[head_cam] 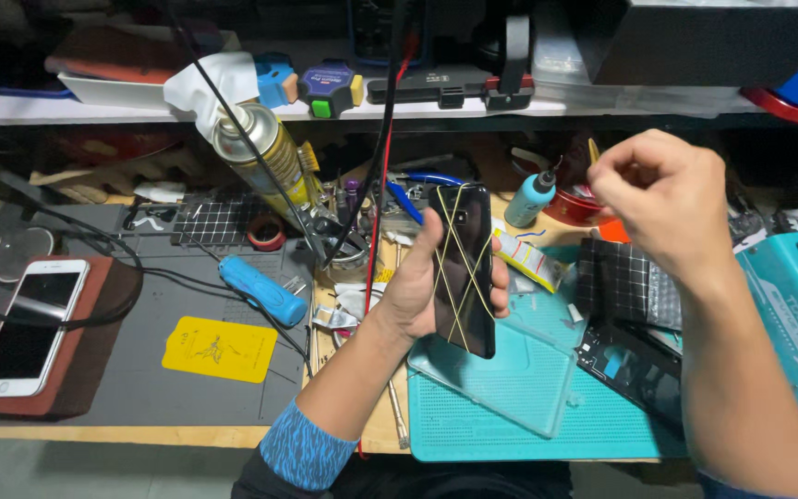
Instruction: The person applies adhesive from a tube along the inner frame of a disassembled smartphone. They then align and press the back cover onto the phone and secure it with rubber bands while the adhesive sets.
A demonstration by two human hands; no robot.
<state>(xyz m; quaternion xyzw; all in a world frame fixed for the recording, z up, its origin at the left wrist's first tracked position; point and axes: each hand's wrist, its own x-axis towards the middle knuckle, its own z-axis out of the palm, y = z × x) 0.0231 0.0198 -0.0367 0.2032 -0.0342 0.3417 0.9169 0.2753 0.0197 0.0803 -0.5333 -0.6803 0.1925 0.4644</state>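
My left hand [415,294] holds a black smartphone [465,268] upright above the bench, thumb on its right edge. Thin yellow rubber bands cross over the phone's dark glass. My right hand [662,199] is raised to the right of the phone, apart from it, with its fingers pinched together; whether something small sits between the fingertips I cannot tell. Under the phone lies a clear plastic lid [510,374] on a teal work mat [473,430].
A white phone [31,325] rests on a brown block at the left. On the grey mat [94,383] lie a blue tool [261,288] and a yellow sheet [220,349]. A spray can [265,152], a small blue bottle [530,199], a black phone frame [634,365] and cables crowd the middle.
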